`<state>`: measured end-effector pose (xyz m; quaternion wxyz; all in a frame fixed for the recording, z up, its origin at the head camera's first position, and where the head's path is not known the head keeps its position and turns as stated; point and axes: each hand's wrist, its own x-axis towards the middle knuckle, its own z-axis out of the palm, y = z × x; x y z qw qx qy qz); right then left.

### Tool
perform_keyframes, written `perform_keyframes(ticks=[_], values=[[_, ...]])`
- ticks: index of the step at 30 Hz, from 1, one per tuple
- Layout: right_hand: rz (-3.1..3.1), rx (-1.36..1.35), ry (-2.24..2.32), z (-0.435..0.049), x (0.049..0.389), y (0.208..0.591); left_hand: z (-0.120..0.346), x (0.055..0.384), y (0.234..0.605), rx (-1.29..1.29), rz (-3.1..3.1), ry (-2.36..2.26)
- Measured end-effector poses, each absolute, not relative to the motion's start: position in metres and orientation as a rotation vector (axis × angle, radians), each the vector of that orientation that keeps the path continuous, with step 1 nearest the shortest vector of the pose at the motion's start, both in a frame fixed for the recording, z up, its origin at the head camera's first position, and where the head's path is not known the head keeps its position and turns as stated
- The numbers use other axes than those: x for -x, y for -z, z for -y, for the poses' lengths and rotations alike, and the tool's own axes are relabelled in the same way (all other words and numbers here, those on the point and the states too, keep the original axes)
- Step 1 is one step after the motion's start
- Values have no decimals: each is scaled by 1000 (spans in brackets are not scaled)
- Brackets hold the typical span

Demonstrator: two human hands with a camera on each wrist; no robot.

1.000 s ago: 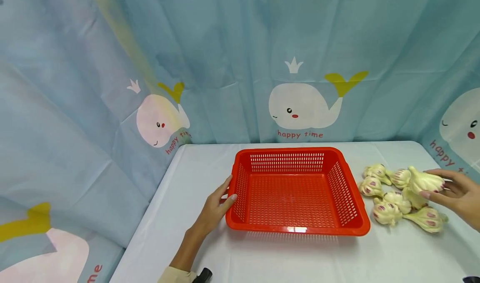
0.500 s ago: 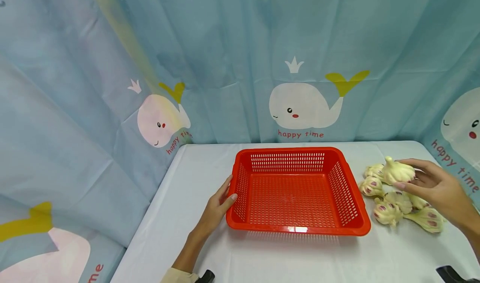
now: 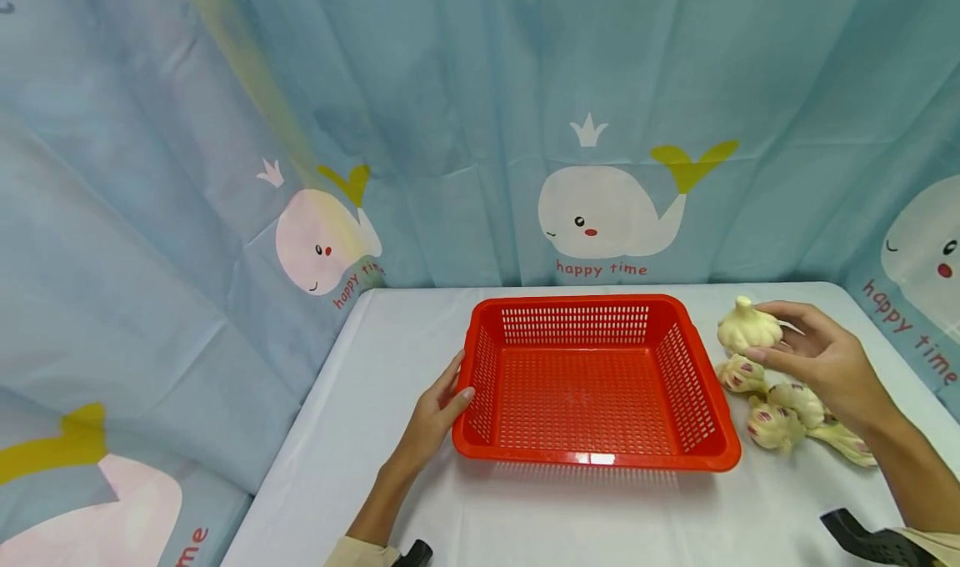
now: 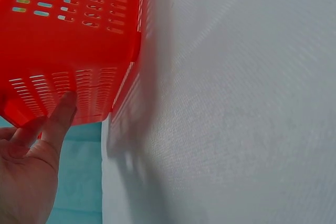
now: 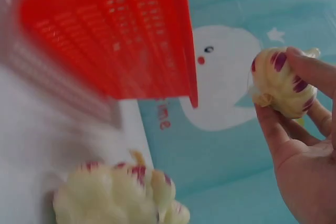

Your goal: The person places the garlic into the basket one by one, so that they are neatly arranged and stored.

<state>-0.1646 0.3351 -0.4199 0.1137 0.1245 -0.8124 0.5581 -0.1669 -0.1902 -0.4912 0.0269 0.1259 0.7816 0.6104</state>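
A red plastic basket (image 3: 540, 458) with slotted walls stands on the white-covered table, its inside bare. My left hand (image 3: 426, 421) holds its left side, thumb at the rim and fingers along the outer wall. In the left wrist view a fingertip lies against the slotted wall (image 4: 63, 82). Just right of the basket, my right hand (image 3: 828, 363) pinches a garlic bulb (image 3: 746, 328) between thumb and fingers, raised above the others. The right wrist view shows purple streaks on this held bulb (image 5: 281, 80). Below it lie several more garlic bulbs (image 3: 772, 423), partly hidden by the right hand.
A blue curtain (image 3: 465, 217) printed with whales hangs behind and to the left of the table (image 3: 397, 333). Black wrist gear (image 3: 870, 540) sits at the right cuff. The garlic pile lies close against the basket's right side.
My right hand has carried the garlic bulb leftward from over the pile's right side to near the basket's back right corner. The left hand and basket stay put.
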Motion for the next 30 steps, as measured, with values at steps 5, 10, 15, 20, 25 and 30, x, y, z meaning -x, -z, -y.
perform_keyframes(ticks=[5, 10, 15, 20, 25, 30], values=[[2279, -465, -1778, -320, 171, 416, 190, 166, 493, -384, -2404, -1894], [2330, -480, -1782, -303, 176, 412, 189, 167, 492, -380, -2393, -1905], [2416, -440, -1741, -287, 181, 408, 190, 167, 492, -390, -2380, -1911], [2463, -431, -1705, -276, 186, 405, 190, 167, 492, -398, -2376, -1915], [2488, -454, -1717, -267, 189, 400, 190, 167, 492, -402, -2374, -1920], [2473, -492, -1756, -257, 195, 396, 190, 167, 492, -399, -2374, -1918]])
